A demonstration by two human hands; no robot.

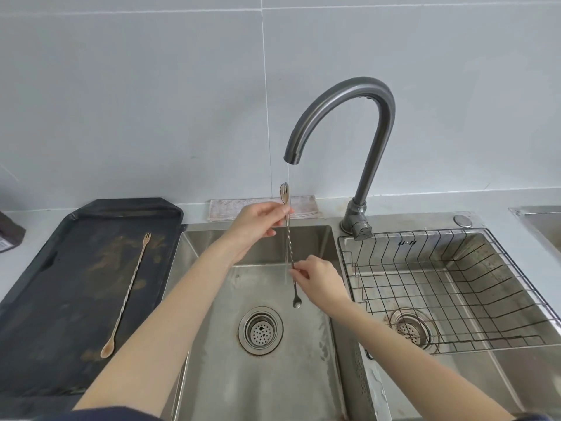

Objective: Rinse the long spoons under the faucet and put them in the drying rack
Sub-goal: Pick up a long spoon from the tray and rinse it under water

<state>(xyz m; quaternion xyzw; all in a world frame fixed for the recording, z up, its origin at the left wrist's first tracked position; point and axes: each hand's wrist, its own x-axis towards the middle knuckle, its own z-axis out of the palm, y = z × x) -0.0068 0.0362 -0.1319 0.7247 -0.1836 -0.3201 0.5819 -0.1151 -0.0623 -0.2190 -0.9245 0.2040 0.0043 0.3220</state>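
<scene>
Here, at the centre of the frame, the left hand pinches a long twisted metal spoon with a forked top near its upper end, while the right hand pinches the stem lower down; the spoon stands nearly upright over the steel sink basin, in the thin stream from the grey curved faucet. A second, brownish long spoon lies on the dark tray at left. The wire drying rack sits in the right basin.
</scene>
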